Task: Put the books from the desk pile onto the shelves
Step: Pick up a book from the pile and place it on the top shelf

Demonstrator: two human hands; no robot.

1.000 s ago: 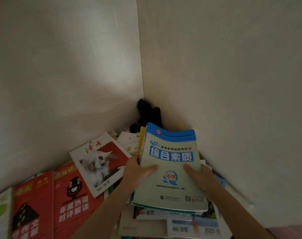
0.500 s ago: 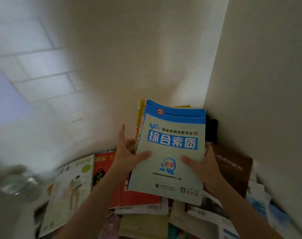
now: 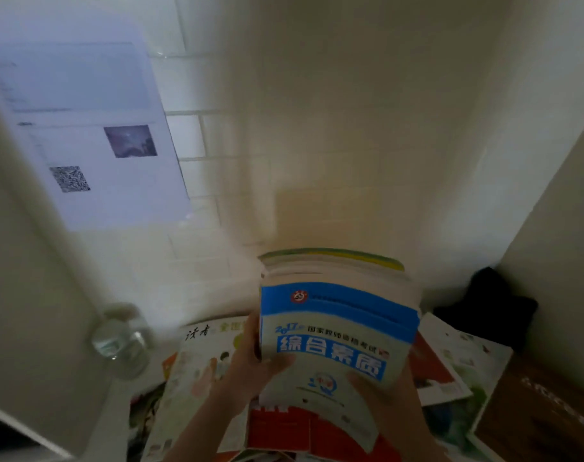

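Tiled wall [image 3: 217, 181]; fingers [image 3: 277, 361] around book stack [image 3: 334, 328].

You're facing a white tiled wall [image 3: 237, 135] with grey grout lines, dimly lit and blurred. Taped to it, upper left, hangs a white paper sheet [image 3: 93, 135] carrying a small photo and a QR code. Left of the sheet, a pale vertical panel [image 3: 33, 295] fills the frame edge. Below the sheet, beside that panel, stands a clear bottle [image 3: 123, 341]. Far right of the sheet, a plain cream side wall [image 3: 557, 261] meets the tiles, with a dark object [image 3: 490, 301] in that corner.
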